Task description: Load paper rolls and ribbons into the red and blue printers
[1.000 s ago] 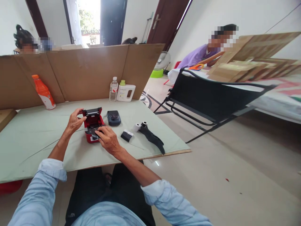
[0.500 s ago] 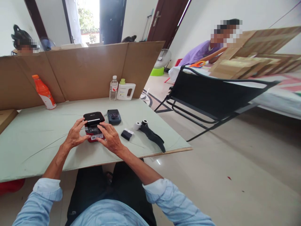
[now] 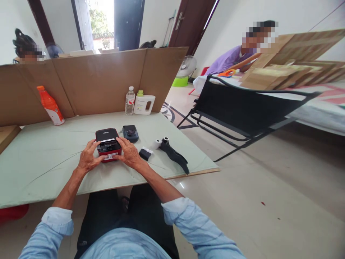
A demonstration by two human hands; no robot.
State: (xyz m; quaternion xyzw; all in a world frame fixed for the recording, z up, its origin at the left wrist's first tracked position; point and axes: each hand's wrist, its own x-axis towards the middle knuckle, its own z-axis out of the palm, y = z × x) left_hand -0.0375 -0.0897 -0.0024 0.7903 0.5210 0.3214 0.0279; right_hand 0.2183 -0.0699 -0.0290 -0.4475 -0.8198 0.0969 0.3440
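A red and black label printer (image 3: 106, 136) sits on the pale green tabletop, with a white label on its front face. My left hand (image 3: 90, 155) grips its left side, fingers on the top edge and thumb at the front. Around its right side is my right hand (image 3: 128, 153), with the thumb at the front too. Behind and to the right lies a smaller dark blue device (image 3: 130, 133). Close to my right hand are a small black block with a white edge (image 3: 146, 154), two small rolls (image 3: 161, 141) and a black strap (image 3: 175, 157).
A cardboard screen (image 3: 102, 82) stands along the table's back edge. Before it are an orange bottle (image 3: 51, 106), a clear water bottle (image 3: 130, 102) and a white jug (image 3: 144, 105). To the right stand a black folding chair (image 3: 242, 111) and a person in purple (image 3: 226, 61) beside cardboard.
My right hand has shifted from over the printer's top to its right side. The printer has turned slightly, and my left hand stays at its left side.
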